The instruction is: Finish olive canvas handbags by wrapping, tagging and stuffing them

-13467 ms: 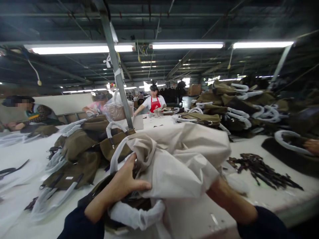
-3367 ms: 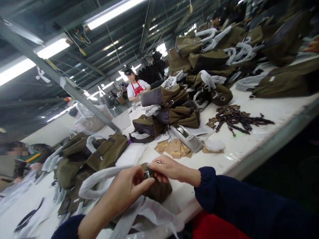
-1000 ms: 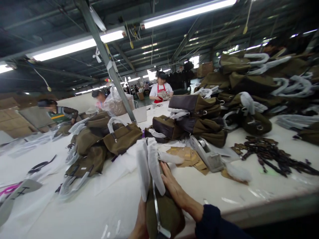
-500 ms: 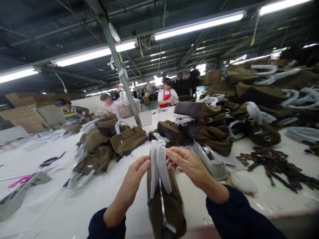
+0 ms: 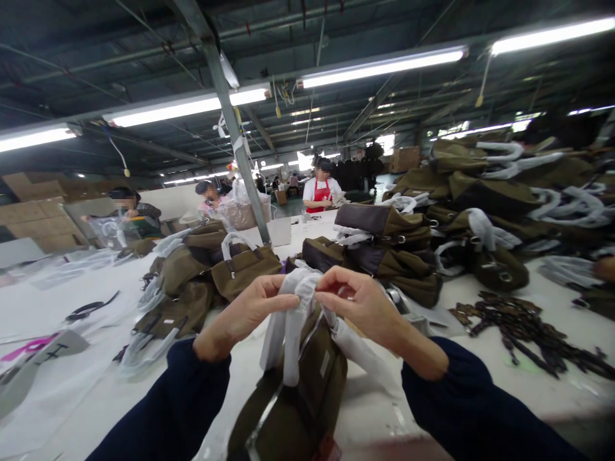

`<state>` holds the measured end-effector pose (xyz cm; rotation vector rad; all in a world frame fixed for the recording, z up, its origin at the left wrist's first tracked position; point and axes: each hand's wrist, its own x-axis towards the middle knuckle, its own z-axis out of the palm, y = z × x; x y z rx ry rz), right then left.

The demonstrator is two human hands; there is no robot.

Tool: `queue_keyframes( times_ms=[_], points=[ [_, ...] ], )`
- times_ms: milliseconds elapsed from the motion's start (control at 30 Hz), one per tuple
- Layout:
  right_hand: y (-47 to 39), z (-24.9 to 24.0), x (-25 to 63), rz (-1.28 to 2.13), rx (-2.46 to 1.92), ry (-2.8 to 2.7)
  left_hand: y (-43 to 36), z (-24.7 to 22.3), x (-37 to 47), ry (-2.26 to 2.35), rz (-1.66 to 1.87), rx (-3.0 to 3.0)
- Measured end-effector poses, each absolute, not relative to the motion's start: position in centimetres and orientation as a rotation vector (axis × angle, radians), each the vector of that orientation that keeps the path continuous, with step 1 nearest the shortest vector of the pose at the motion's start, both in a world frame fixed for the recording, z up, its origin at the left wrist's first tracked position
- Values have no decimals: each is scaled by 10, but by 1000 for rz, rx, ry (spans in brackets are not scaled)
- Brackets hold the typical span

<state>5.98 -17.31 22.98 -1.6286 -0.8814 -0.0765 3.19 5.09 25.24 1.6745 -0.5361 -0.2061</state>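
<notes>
An olive handbag stands on the white table in front of me, its zip facing up and tilted to the left. White wrapping covers its handles, which rise from the top of the bag. My left hand grips the handles near their top, thumb across the front. On the other side my right hand pinches the white wrapping between thumb and fingertips. A second wrapped strap hangs down to the right of the bag. Fingers partly cover the top of the handles.
Olive bags lie in piles at the left and right. A grey tape dispenser is partly hidden behind my right hand. Dark straps are heaped on the right. Across the table stands a person in a red apron.
The bag has turned and tipped, so its side with a pale label now shows. Both hands have closed in on the handle tops. A wrapped strap now hangs to the right.
</notes>
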Motion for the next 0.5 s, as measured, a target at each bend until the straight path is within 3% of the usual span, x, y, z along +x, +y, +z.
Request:
queue_keyframes(
  times_ms=[133, 333, 400, 500],
  points=[
    [-170, 220, 70, -415, -1856, -872, 72, 255, 44, -506, -335, 1732],
    [-157, 213, 75, -551, -1997, -1081, 96, 273, 42, -464, -528, 1913],
    [-154, 212, 75, -526, -2014, -1076, 91, 275, 28, -436, -280, 2084],
    [-154, 210, 75, -501, -2003, -904, 73, 258, -5, -219, 543, 2260]
  ],
)
